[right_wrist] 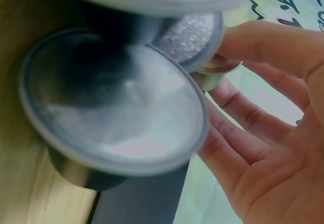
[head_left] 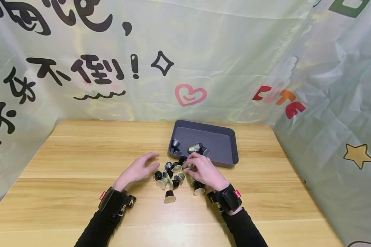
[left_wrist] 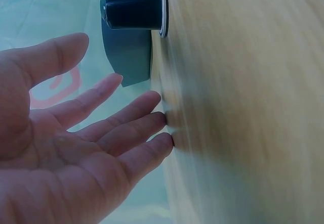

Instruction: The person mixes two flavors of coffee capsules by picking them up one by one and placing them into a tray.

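Fingers loosely spread, the left hand [head_left: 139, 169] is beside the capsule pile [head_left: 173, 184], wood tabletop [head_left: 89, 157] stretching leftward; the right hand [head_left: 205, 172] seemingly pinches a capsule [head_left: 188, 167], its fingers partly hiding it, by the tray [head_left: 216, 141].

A black left sleeve [head_left: 100, 226] and black right sleeve [head_left: 245, 226] covered the forearms. A broad black left wristband [head_left: 111, 202] and matching right wristband [head_left: 231, 199] each bore a small red tag with pale lettering and a compact dark device on the inner side. The left fingers [left_wrist: 134, 131] and right fingers [right_wrist: 253, 115] were bare.
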Demonstrator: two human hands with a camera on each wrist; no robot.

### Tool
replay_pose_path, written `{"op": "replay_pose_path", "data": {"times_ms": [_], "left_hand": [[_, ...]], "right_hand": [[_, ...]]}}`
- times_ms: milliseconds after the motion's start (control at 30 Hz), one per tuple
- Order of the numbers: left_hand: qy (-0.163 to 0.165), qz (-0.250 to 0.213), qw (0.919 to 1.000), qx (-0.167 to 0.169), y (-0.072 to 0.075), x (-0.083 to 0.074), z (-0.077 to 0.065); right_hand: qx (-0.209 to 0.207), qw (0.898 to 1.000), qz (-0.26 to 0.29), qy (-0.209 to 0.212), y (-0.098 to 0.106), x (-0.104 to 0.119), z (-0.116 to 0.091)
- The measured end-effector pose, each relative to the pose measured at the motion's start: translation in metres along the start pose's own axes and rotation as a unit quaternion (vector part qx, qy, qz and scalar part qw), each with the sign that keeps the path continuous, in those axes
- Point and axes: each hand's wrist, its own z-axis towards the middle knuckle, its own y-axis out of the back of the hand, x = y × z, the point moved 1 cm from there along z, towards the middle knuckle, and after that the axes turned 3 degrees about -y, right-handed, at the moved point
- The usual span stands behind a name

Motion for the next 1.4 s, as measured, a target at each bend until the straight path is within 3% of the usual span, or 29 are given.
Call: {"op": "replay_pose_path", "data": {"times_ms": [200,467,700,900,1133,1400], "left_hand": [[0.001,0.001,1.0000,0.001,0.000,-0.001,0.000],[-0.008,0.006,1.0000,0.003,0.000,-0.003,0.000],[-0.040,0.008,0.9991,0.001,-0.003,-0.007,-0.002],[-0.059,0.012,0.9982,0.008,-0.006,-0.009,-0.002],[-0.085,0.016,0.9961,0.015,-0.004,-0.011,-0.003],[-0.107,0.014,0.9933,0.040,-0.005,-0.009,-0.003]], "right_hand": [[-0.048,0.999,0.025,0.006,0.007,-0.001,-0.001],[-0.188,0.981,0.042,0.025,0.014,-0.011,0.002],[-0.246,0.969,0.022,-0.013,0.022,-0.027,0.002],[-0.233,0.970,0.007,-0.064,0.025,-0.046,0.005],[-0.165,0.978,-0.012,-0.125,0.030,-0.063,0.011],[-0.121,0.981,-0.022,-0.148,0.033,-0.069,0.016]]}}
